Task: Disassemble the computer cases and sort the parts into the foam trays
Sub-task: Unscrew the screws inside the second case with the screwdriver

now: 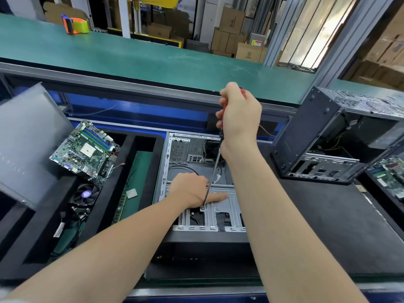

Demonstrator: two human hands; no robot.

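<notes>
Inside the open computer case (pixel 167 154), at its near end, the right hand (pixel 239 119) grips a screwdriver (pixel 213 171) set on a screw (pixel 202 208) in the drive bracket (pixel 223 206), probably stiff, light and sharp-edged, while the left hand (pixel 192 191) presses flat beside it.

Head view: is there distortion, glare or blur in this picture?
Head view: wide-angle bending tilts the green belt and the frame post; glare washes out the bright area at upper right; the screwdriver in the right hand is sharp.
</notes>
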